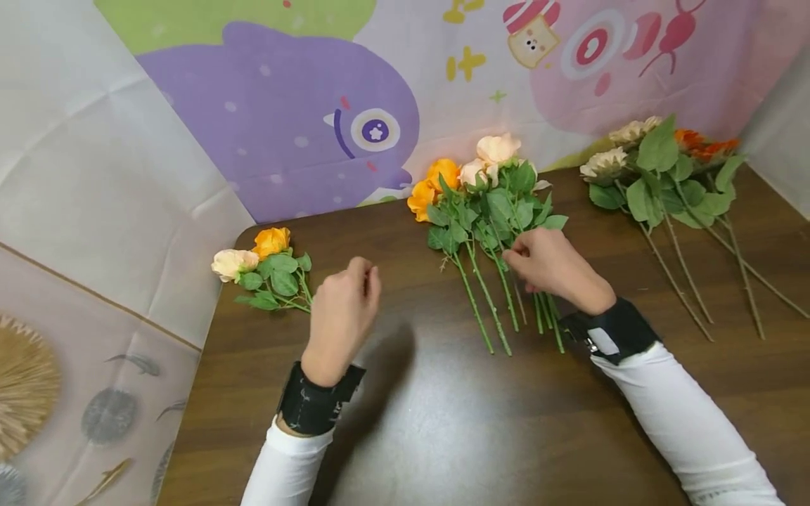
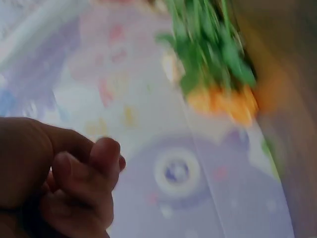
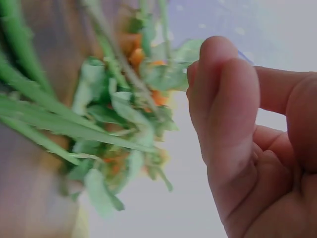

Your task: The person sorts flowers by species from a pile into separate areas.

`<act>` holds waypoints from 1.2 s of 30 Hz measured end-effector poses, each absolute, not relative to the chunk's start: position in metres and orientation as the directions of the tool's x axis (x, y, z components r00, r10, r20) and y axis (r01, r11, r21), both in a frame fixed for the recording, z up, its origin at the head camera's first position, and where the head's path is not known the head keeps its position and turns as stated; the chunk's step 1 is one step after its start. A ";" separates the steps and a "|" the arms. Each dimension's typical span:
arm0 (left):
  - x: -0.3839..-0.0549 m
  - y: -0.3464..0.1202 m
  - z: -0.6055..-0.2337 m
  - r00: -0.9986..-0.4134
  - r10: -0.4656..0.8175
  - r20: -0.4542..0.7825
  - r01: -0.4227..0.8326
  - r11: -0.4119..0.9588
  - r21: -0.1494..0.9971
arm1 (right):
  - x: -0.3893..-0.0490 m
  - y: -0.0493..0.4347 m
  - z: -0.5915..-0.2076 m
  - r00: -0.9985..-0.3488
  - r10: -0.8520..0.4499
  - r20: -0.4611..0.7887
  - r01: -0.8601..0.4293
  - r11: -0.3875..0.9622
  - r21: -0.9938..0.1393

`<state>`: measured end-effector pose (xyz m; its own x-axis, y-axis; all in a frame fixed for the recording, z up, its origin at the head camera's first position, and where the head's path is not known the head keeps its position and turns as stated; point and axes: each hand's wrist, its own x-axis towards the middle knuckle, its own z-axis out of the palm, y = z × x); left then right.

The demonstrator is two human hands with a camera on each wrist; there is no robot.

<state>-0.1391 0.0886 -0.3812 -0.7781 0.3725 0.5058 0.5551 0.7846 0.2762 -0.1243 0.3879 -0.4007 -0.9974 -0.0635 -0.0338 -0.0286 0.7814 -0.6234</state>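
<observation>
My left hand [image 1: 343,313] hovers over the table with loosely curled fingers. It is nearest a small bunch of one orange and one cream rose [image 1: 234,264], whose lower stems it hides. In the left wrist view, nothing shows between its fingers [image 2: 84,183]. My right hand [image 1: 557,266] is over the middle bunch of orange and pale peach roses [image 1: 443,172], beside its leaves and green stems [image 1: 487,302]. In the right wrist view, the bent fingers [image 3: 233,114] are close together, no stem visible in them. Leaves [image 3: 178,64] appear right beside the fingertips; contact is unclear.
Cream and red-orange flowers [image 1: 658,147] with long brownish stems lie at the right of the brown wooden table [image 1: 455,422]. A cartoon-printed cloth [image 1: 304,126] hangs behind the table. A patterned pale cloth [image 1: 107,295] is at the left.
</observation>
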 end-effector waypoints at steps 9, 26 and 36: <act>-0.179 0.030 -0.407 -0.986 0.124 -0.114 0.100 0.976 0.193 | -0.112 0.379 -0.383 -0.994 -0.110 -0.008 -0.075 0.731 -0.678; -0.195 0.024 -0.430 -0.959 0.071 -0.275 0.033 0.989 0.142 | -0.099 0.374 -0.374 -0.978 -0.210 -0.011 -0.146 0.718 -0.681; -0.200 0.014 -0.429 -0.955 0.007 -0.298 -0.027 0.994 0.109 | -0.101 0.370 -0.373 -0.976 -0.217 -0.001 -0.160 0.721 -0.674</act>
<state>-0.2001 0.0140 -0.4293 -0.9547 0.0070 -0.2975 -0.0268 0.9937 0.1092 -0.1012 0.3703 -0.3728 -0.9761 -0.2175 -0.0010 -0.1600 0.7212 -0.6740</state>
